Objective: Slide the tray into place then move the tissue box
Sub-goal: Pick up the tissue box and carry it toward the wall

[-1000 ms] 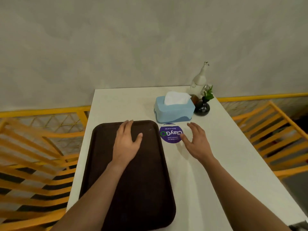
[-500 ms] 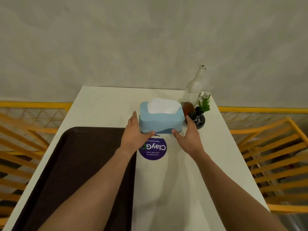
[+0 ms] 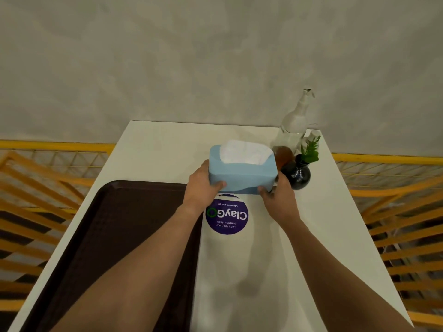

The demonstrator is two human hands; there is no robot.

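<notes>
A light blue tissue box (image 3: 242, 173) with white tissue at its top stands on the white table (image 3: 155, 154), just beyond a round purple sticker (image 3: 226, 216). My left hand (image 3: 202, 188) grips the box's left end, thumb on its front face. My right hand (image 3: 279, 195) grips the right end, thumb at the lower front corner. The dark brown tray (image 3: 115, 236) lies flat along the table's left side, partly under my left forearm.
A clear spray bottle (image 3: 294, 123), a brown round object (image 3: 284, 155) and a black vase with a green sprig (image 3: 298, 174) stand close to the box's right end. Yellow chair frames (image 3: 395, 212) flank the table. A grey wall rises behind.
My left hand left the tray and both hands closed on the ends of the tissue box. The view shifted forward and right, so the tray now sits lower left.
</notes>
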